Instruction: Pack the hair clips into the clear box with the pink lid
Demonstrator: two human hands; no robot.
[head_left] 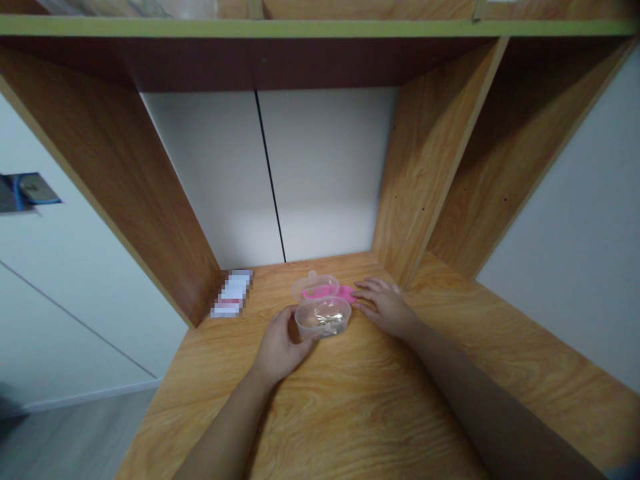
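Note:
A small clear oval plastic container (pixel 323 327) stands on the wooden desk, with something shiny and gold-coloured (pixel 330 318) inside. Its transparent lid (pixel 316 285) is flipped back behind it. My left hand (pixel 281 347) grips the container's left side, thumb along the front and fingers at the rear. A bright pink flat piece (pixel 346 293) lies behind and to the right of the container, partly seen through the clear lid; its kind cannot be made out. My right hand (pixel 384 305) has its fingers stretched out over the desk, fingertips at the pink piece's right edge.
A blurred-out white printed card or packet (pixel 233 293) lies at the back left of the desk (pixel 350 413). Wooden side panels (pixel 425 173) rise on both sides, with a white back wall (pixel 320 167) behind and a shelf (pixel 310 28) overhead.

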